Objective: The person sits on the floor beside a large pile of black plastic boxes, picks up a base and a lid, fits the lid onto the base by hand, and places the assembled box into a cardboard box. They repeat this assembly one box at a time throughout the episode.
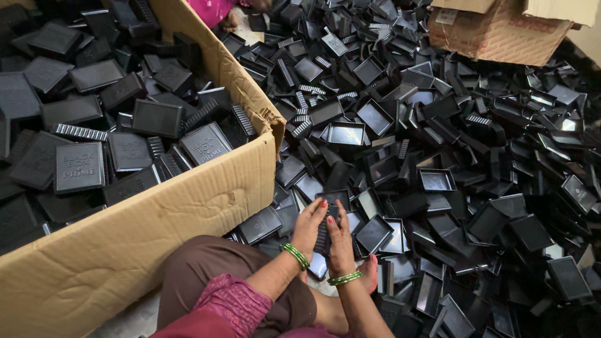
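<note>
Black plastic trays (pixel 438 156) blanket the floor, right of a cardboard box (pixel 156 231) full of them. Near centre, left hand (pixel 309 226) and right hand (pixel 340 241) together clasp one ribbed black piece (pixel 327 224).

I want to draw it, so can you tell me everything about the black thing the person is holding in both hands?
The black piece is a small, flat, roughly rectangular part that looks like dull moulded plastic, with fine ribs along one side. It is held upright-ish, its long side pointing away, just above the heap of similar black trays. The left hand grips its left edge and the right hand its right edge, thumbs on top. Fingers hide much of it, so its inside cannot be seen.
</note>
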{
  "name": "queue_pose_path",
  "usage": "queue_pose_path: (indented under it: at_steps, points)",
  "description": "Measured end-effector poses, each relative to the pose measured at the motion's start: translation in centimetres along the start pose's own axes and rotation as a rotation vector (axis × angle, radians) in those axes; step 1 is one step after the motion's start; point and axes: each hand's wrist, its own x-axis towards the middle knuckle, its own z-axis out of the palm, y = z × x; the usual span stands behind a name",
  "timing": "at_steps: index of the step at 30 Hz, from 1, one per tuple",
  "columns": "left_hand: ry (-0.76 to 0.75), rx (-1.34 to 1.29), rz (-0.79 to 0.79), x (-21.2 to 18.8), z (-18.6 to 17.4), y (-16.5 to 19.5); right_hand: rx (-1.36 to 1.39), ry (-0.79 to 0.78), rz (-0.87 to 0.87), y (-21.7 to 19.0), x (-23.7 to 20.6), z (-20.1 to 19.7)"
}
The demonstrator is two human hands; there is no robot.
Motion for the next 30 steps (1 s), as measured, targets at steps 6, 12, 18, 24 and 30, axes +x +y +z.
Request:
queue_pose_path:
  at_steps: [6,12,18,24,30]
  points:
    - [0.005,0.041,-0.017,-0.2,-0.6,0.0,-0.181,-0.032,-0.093,1.5,0.6,-0.5]
    - [-0.046,0.048,0.046,-0.1,-1.5,-1.4,-0.322,-0.077,-0.108,2.0,0.7,-2.0]
    - [0.126,0.586,0.304,-0.1,-2.4,-3.4,-0.746,-0.007,-0.27,2.1,0.0,-1.1]
    - [0.154,0.503,0.258,-0.5,-2.2,-3.1,-0.821,-0.006,-0.282,1.3,-0.6,-0.7]
    - [0.068,0.741,0.604,-2.3,-1.0,-2.7,-0.638,0.039,-0.209,3.1,0.1,-0.8]
